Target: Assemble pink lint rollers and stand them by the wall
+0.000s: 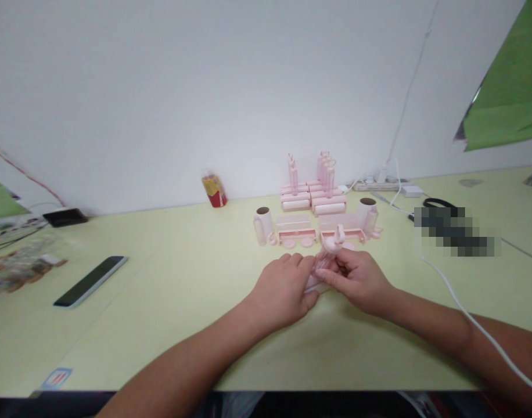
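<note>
Both hands are closed on one pink lint roller just above the table, in the middle of the head view. My left hand wraps its roller end, most of which the fingers hide. My right hand grips the ribbed, clear-pink handle, whose looped cap points up and away from me. Just behind the hands lie two pink roller housings with translucent covers, the left housing and the right housing. Small pink discs lie in front of them. White adhesive rolls, one left and one right, stand beside loose handle pieces.
Several assembled lint rollers stand by the wall. A red-and-yellow packet is left of them. A phone lies at left, near clear bags. A power strip sits at back right; a white cable crosses my right forearm.
</note>
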`<state>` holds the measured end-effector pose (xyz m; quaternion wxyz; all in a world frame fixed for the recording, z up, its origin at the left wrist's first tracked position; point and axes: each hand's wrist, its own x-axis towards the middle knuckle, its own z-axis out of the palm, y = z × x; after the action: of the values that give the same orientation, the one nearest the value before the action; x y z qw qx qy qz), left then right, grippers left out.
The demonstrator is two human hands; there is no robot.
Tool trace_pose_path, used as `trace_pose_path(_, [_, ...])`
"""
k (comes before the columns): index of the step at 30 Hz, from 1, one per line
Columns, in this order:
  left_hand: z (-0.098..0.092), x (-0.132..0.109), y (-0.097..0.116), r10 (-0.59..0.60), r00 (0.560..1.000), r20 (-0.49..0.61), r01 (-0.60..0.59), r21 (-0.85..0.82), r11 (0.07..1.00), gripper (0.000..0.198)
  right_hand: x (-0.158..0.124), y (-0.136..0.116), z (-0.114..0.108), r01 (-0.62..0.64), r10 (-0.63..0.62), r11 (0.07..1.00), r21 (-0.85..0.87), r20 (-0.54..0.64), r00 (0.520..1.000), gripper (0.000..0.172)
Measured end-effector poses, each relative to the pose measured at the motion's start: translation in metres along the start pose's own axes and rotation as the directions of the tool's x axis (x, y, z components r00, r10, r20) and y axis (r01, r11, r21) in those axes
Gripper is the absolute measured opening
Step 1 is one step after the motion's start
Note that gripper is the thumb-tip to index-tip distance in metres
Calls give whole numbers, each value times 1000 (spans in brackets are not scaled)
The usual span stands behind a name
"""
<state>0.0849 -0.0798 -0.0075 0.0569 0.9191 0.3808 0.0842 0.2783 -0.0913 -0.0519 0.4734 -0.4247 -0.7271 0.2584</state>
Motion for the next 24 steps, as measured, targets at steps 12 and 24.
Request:
trace_pose_path(12, [-109,5,-64,-197,950,-244,179,-92,979,37,-5,0,-3,98,-56,938,332,-134,989,27])
trace_pose_path(24, [-77,70,-265,-505,819,-273,520,-22,854,43,-2,1,0,20,-10,941,338,-29,1000,18])
